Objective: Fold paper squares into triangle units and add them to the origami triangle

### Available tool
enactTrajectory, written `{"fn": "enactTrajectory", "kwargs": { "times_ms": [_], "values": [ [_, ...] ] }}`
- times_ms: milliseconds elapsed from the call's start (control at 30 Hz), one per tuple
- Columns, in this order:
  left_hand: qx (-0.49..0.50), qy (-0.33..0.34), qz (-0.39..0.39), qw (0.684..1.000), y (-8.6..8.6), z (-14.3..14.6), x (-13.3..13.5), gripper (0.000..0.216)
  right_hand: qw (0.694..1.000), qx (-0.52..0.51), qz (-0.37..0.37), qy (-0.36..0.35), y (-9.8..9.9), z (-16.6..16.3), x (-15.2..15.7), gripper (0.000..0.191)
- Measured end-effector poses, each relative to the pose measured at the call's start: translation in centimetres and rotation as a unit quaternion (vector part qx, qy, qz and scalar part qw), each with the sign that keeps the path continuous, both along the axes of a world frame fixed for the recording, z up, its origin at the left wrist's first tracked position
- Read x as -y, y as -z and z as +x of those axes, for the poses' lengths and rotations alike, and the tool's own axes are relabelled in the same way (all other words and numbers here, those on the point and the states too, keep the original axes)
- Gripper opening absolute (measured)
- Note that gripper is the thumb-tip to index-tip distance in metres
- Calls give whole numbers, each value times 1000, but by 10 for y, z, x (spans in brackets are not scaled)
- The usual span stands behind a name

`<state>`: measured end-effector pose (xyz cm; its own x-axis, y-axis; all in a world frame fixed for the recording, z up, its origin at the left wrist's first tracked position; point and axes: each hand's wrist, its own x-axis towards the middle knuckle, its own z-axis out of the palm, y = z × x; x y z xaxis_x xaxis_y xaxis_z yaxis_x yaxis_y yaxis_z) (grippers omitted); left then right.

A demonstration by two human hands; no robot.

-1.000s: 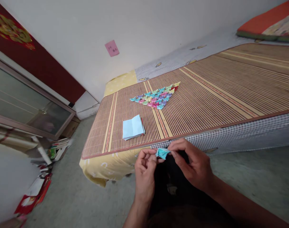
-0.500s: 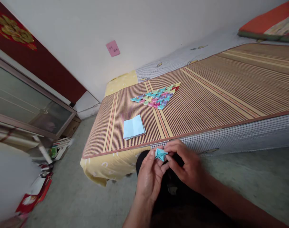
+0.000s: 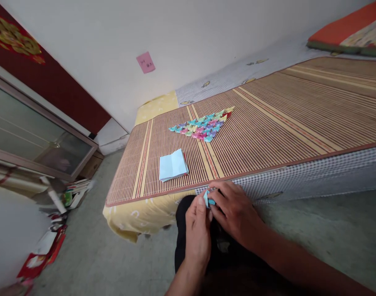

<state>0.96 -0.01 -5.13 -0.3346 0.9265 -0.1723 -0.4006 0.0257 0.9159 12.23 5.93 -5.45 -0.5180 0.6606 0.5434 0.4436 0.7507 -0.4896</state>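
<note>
A small piece of folded blue paper (image 3: pixel 207 198) is held between my two hands, just off the bed's near edge. My left hand (image 3: pixel 198 226) pinches its left side with the thumb on top. The fingers of my right hand (image 3: pixel 235 209) close on its right side and partly cover it. Beyond my hands, on the bamboo mat, lies a stack of light blue paper sheets (image 3: pixel 173 165) with a crease across the top one. Farther back, many-coloured folded paper pieces (image 3: pixel 203 125) are laid out in a triangle.
The striped bamboo mat (image 3: pixel 268 123) covers the bed, with a yellow cloth (image 3: pixel 129 218) hanging over its near left corner. A folded orange quilt (image 3: pixel 339 26) lies at the far right. A pink note (image 3: pixel 145 62) is on the wall. Books and papers (image 3: pixel 78 193) lie on the floor at left.
The blue paper has gone from lying flat and open to view to being tilted and narrower. My right fingers have moved in over it, and my left hand has turned to pinch it.
</note>
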Motion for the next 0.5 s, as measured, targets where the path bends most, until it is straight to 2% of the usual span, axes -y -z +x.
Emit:
{"fn": "enactTrajectory", "kwargs": {
  "times_ms": [100, 233, 400, 500],
  "values": [
    [31, -5, -5, 999, 2, 0, -2, 36, 1000, 12, 6, 2, -1, 0, 0, 13],
    [125, -14, -32, 992, 2, 0, -7, 31, 1000, -4, 24, 8, 1, -1, 2, 12],
    [284, -6, -77, 956, -4, 1, -12, 25, 999, -20, 34, -3, 2, -4, 4, 14],
    [307, -20, -106, 946, -4, 1, -12, 26, 1000, -3, 14, -10, 3, -4, 3, 14]
  ]
}}
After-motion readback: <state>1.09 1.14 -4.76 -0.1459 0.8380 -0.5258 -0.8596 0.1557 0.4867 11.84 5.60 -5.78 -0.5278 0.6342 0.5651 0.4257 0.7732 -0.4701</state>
